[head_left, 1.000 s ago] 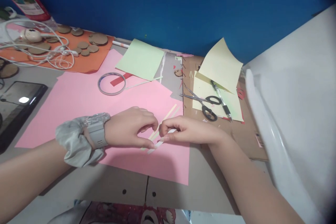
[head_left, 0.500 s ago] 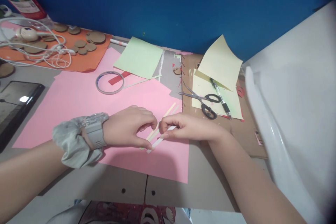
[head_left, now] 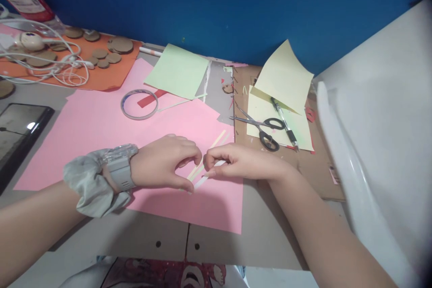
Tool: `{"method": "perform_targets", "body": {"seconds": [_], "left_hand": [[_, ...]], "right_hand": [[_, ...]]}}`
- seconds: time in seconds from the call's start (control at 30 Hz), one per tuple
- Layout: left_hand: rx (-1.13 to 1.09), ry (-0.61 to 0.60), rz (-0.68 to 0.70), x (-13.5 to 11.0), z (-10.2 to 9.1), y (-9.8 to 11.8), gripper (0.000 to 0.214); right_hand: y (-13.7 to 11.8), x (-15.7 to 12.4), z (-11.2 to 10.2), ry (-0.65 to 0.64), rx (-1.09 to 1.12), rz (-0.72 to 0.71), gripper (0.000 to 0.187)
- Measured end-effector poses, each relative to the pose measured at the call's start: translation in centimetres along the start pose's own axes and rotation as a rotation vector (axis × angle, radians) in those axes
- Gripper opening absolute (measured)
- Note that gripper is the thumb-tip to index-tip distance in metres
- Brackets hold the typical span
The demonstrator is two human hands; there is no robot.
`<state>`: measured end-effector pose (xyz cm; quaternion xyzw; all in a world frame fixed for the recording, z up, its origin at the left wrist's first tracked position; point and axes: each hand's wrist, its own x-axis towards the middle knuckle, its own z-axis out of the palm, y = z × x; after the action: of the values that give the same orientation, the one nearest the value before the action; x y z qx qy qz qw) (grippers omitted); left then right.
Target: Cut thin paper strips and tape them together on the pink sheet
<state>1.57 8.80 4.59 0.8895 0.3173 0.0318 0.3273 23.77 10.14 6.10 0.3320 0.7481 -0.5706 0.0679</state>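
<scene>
A thin white paper strip (head_left: pixel 201 182) lies slanted over the pink paper sheet (head_left: pixel 216 211). My right hand (head_left: pixel 232 162) pinches it between thumb and curled fingers. My left hand (head_left: pixel 168 162) rests on the sheet, its thumb spread from its bent fingers and the thumb tip at the strip's lower end. Whether the thumb presses on the strip I cannot tell. Beside the white strip, a pale yellow strip (head_left: pixel 218 139) and a light green strip (head_left: pixel 225 138) run between the hands, partly hidden by the fingers.
A tape roll (head_left: pixel 139 117) and a green paper square (head_left: pixel 178 72) lie farther back. To the right, black-handled scissors (head_left: pixel 268 139) and a pen (head_left: pixel 285 123) lie by yellow papers (head_left: pixel 283 74) on cardboard (head_left: pixel 310 175). At left are a tablet (head_left: pixel 23 139), earphones (head_left: pixel 72 60) and cardboard discs (head_left: pixel 120 45).
The white strip's lower end, which stuck out past my left thumb, now stops at the thumb tip. Both hands stay nearly in place; the view has shifted slightly.
</scene>
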Motion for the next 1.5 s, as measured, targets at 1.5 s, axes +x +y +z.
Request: {"method": "perform_targets", "body": {"seconds": [1.5], "left_hand": [[0.005,0.006,0.021,-0.17,0.04,0.03,0.044]], "right_hand": [[-0.24,0.20,0.08,0.016,0.008,0.008,0.028]]}}
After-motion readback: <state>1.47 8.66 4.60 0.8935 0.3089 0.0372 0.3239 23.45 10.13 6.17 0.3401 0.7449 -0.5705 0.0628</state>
